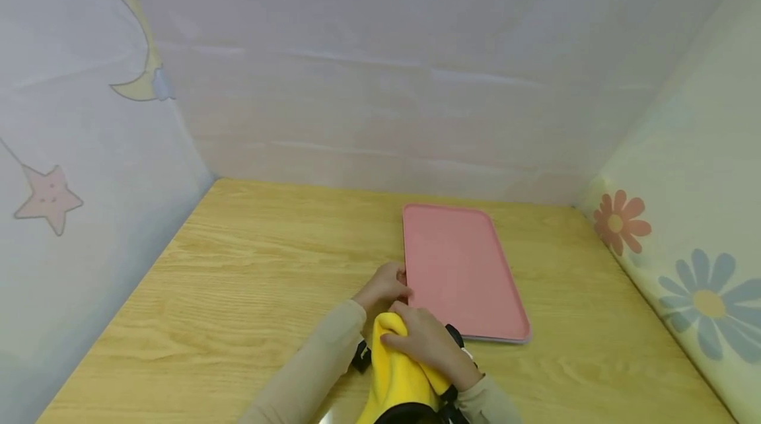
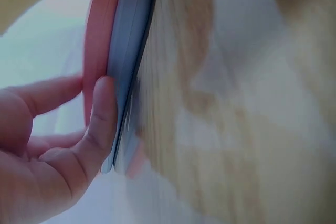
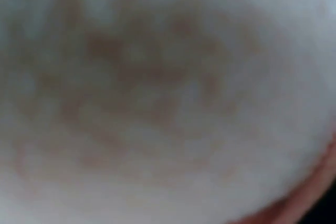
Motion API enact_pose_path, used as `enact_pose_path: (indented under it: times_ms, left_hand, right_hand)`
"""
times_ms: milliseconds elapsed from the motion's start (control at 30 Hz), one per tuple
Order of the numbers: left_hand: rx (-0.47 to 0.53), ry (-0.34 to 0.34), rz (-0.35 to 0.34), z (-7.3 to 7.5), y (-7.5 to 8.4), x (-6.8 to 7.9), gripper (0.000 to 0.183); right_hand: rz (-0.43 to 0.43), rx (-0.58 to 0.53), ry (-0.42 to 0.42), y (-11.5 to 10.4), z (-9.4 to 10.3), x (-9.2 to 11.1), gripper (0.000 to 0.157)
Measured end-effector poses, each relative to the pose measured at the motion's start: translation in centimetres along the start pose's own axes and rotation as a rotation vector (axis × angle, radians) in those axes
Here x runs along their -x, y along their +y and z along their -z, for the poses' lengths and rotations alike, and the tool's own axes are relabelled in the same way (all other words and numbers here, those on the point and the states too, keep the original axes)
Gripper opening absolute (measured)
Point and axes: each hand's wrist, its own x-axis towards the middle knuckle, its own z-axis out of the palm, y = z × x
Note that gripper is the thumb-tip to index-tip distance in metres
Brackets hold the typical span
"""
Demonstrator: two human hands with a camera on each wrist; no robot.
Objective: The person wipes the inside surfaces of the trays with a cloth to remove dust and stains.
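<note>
A pink rectangular tray (image 1: 458, 265) lies on the wooden table, and a pale blue tray (image 2: 128, 19) shows directly beneath it. At the pink tray's left edge, my left hand (image 1: 385, 284) pinches the rim. In the left wrist view, the thumb (image 2: 105, 98) lies against the side of the rim and the other fingers reach over it. My right hand (image 1: 425, 338) grips a bunched yellow cloth (image 1: 395, 371) just in front of the left hand, near the tray's front left corner. Blur fills the right wrist view, so the cloth cannot be made out there.
The wooden table (image 1: 238, 265) extends on both sides of the trays. A pale back wall (image 1: 380, 80) and patterned side walls enclose it. Black wrist straps (image 1: 361, 356) show at the wrists, and a dark rounded object (image 1: 410, 414) covers part of the bottom edge.
</note>
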Motion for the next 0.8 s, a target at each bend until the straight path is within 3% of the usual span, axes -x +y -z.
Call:
enact_pose_path:
  times_ms: [167,233,300,433,567,667,800]
  left_hand:
    - [-0.165,-0.142,-0.079,1.6,0.0,1.2,0.008]
    - [-0.142,-0.191,-0.065,2.6,-0.1,2.2,0.019]
    - [-0.083,-0.192,-0.033,3.8,-0.3,3.3,0.033]
    - [-0.001,-0.087,0.012,6.8,-0.2,5.7,0.046]
    - [-0.007,0.059,0.02,9.5,0.2,8.1,0.047]
    - [-0.011,0.147,0.031,10.8,0.4,9.6,0.047]
    - [-0.047,0.203,0.062,11.6,0.6,11.2,0.045]
  right_hand:
    - [0.01,-0.001,0.008,-0.4,0.2,-0.1,0.023]
    - [0.015,-0.009,0.005,-0.6,0.2,-0.2,0.025]
    - [0.022,-0.022,-0.003,-0.9,0.1,-0.4,0.026]
    - [0.021,-0.017,-0.002,-1.7,-0.1,-1.1,0.026]
    - [0.013,-0.024,0.035,-2.6,0.0,-1.9,0.022]
    - [0.005,-0.026,0.068,-3.1,-0.1,-2.6,0.02]
    - [-0.013,-0.038,0.109,-3.6,-0.3,-4.1,0.021]
